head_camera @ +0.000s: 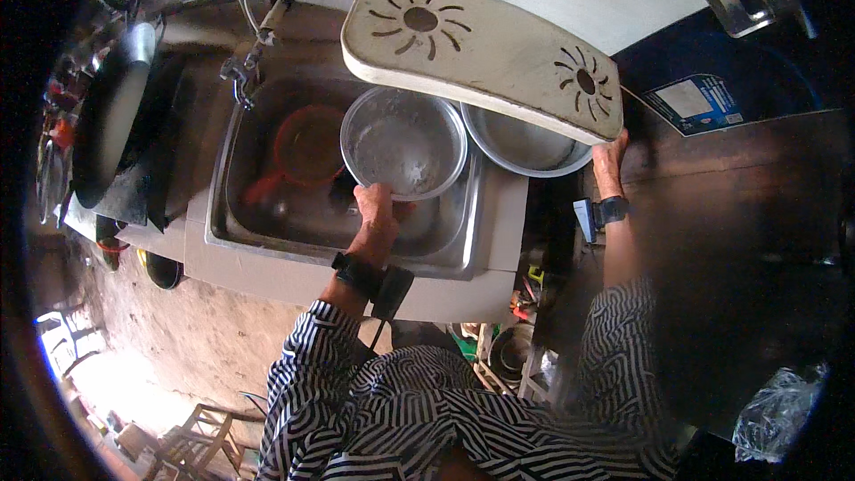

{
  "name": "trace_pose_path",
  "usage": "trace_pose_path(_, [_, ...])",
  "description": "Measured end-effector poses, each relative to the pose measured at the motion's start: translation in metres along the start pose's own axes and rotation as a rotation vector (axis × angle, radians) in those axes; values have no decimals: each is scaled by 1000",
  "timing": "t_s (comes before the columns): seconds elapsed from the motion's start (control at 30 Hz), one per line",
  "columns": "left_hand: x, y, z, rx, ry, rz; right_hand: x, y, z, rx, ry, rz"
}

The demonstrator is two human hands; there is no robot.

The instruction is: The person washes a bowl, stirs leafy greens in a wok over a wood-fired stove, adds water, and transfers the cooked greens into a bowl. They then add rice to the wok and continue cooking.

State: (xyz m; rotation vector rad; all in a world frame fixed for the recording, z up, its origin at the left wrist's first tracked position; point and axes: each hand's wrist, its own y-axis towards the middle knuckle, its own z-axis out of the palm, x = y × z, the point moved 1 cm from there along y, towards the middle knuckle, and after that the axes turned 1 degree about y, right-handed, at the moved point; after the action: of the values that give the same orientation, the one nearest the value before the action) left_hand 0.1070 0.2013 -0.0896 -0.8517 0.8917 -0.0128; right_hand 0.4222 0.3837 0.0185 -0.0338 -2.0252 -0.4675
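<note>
A round metal bowl (404,140) is tilted over the right part of a stainless steel sink (267,246). My left hand (375,208) grips its near rim, thumb on top. Beside it on the right, a second metal bowl (528,140) rests at the sink's right edge, partly hidden under a cream shelf with cut-out patterns (501,63). My right hand (609,159) is at that bowl's right rim; its fingers are mostly hidden behind the shelf's corner. In the sink's left part lies a red-rimmed round container (310,145), with another red thing (262,187) near it.
A metal tap (242,77) juts over the sink's back left. Left of the sink stands a large dark pan (110,127). At the right are a dark wooden surface (735,174) and a clear plastic bag (778,414). A wooden stool (204,437) stands on the floor.
</note>
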Motion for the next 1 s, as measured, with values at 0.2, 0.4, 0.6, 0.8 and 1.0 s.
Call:
trace_pose_path(0.2, [12,20,-2,-97,-30,-30,22,-9,9,-42,-89,-249])
trace_pose_path(0.4, [28,36,1,-124,-72,-48,44,-16,16,32,-68,-329])
trace_pose_path(0.6, [37,44,-3,-126,-14,-16,49,-18,23,3,18,-213])
trace_pose_path(0.8, [50,59,-10,-101,12,39,39,-16,22,32,-110,-253])
trace_pose_path(1.0, [86,114,-32,148,710,402,18,-8,24,21,-319,-455])
